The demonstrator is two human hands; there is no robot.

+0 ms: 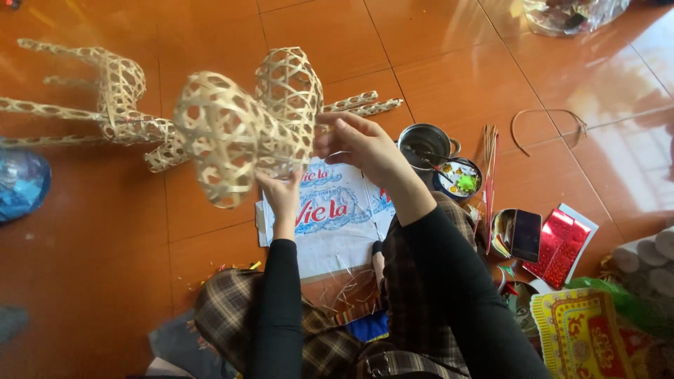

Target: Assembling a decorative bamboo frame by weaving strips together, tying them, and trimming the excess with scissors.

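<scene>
That woven bamboo frame [239, 126] looks feather-light but springy and easy to crush, so I'd grip it at the denser weave, not the thin legs sticking out far left. It's held up above the tiled floor [91, 231]. Left hand [281, 196] pinches its underside from below; right hand [361, 144] has fingers curled onto its right edge.

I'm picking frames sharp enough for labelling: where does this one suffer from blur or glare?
Head view: the woven frame is motion-blurred, most at its near lobe; the right hand is slightly soft, the left hand sharper. Window glare streaks the glossy floor tiles at upper right; red foil sheets glint. No heavy shadows.
</scene>
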